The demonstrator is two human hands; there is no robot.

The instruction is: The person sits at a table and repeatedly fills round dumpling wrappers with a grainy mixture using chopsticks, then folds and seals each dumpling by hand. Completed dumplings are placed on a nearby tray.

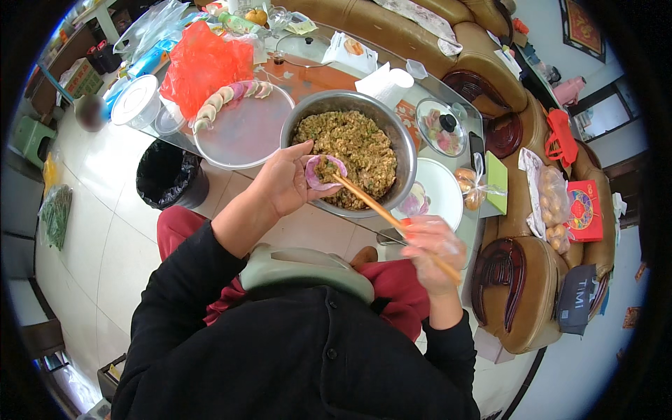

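My left hand (283, 178) is closed around the edge of a round purple dumpling wrapper (312, 183), holding it open beside the bowl's near rim. A small heap of filling sits in the wrapper. My right hand (430, 248), slightly blurred, grips a pair of wooden chopsticks (378, 208), whose tips touch the filling. Behind both hands stands a steel bowl (407, 133) with brown-green minced filling (350, 133). To its left, a round tray (245, 133) carries a curved row of white and pink dumplings (208, 112). On the right, a white plate (444, 189) bears several wrappers (415, 201).
The glass table also holds a red plastic bag (206, 70), a white tub (136, 101), a paper roll (392, 84) and a glass lid (441, 126). A black-lined bin (171, 171) stands on the floor at left. Brown leather sofas (525, 294) line the right and back.
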